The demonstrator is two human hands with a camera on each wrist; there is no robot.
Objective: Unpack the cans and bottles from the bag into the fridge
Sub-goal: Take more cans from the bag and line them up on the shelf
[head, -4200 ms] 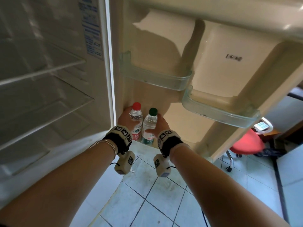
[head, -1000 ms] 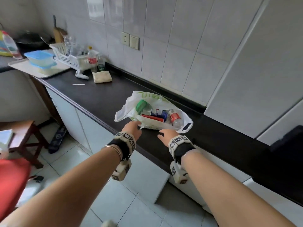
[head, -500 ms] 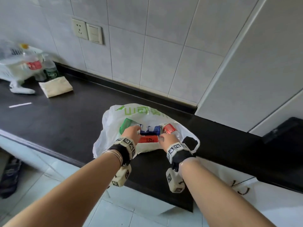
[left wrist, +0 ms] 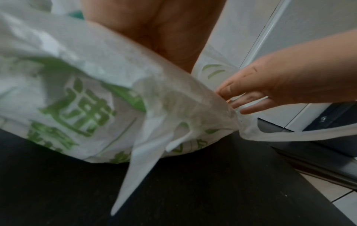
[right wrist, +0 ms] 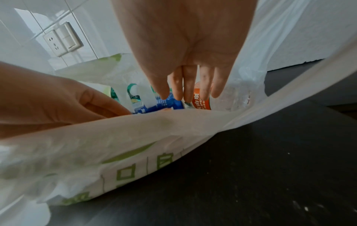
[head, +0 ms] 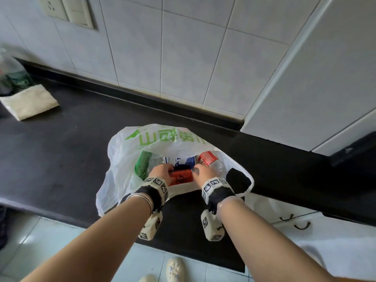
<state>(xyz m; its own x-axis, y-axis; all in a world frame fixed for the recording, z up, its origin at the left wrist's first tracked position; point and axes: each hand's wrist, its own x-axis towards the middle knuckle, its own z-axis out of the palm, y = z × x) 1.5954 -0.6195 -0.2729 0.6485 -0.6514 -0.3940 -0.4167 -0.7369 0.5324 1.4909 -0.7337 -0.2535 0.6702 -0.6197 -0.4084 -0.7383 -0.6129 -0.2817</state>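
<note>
While the bag [head: 126, 159] lies on the black counter [head: 61, 151] with its mouth toward the person, both hands reach into that mouth. It is white plastic printed with large green Chinese characters; I cannot read them with certainty.

Inside the bag, the left hand [head: 161, 171] is at the left end of a red can [head: 181, 178] lying on its side just inside the near rim; its fingers are bent, but whether they grip the can I cannot tell. The right hand [right wrist: 185, 50] has its 4 fingers [right wrist: 204, 85] straight and close together, tips down at a bottle [head: 207, 158] at the right side of the bag, whose red label reads in part "SPRI" in the right wrist view. Between the hands lies a blue can [right wrist: 164, 105] with white print too small to read. At the left side of the bag lies a green bottle [head: 142, 164].

Left of the bag on the counter lies a folded cloth [head: 28, 103]. On the tiled wall behind the bag, to the left, sits a socket [head: 67, 9].
</note>
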